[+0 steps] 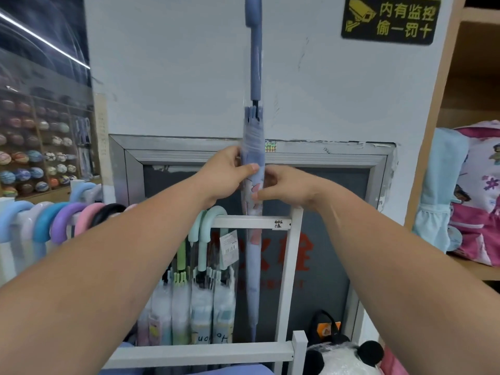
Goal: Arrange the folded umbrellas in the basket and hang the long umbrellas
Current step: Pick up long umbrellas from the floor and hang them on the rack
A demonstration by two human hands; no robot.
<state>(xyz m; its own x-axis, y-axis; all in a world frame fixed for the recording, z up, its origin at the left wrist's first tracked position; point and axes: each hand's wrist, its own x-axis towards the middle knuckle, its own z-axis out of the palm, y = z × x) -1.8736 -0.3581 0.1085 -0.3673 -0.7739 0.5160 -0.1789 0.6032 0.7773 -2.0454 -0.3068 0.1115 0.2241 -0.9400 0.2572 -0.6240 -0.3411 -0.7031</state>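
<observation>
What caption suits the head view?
Both hands, left hand and right hand, hold a blue long umbrella upright above the white rack.

My head camera (the only view) faces forward, close to the white rack [286,269] and wall [173,71].

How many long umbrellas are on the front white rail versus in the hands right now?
Mint-handled umbrellas hooked on the white rail: 2
Blue long umbrella held upright by left hand and right hand: 1
Total: 3
</observation>
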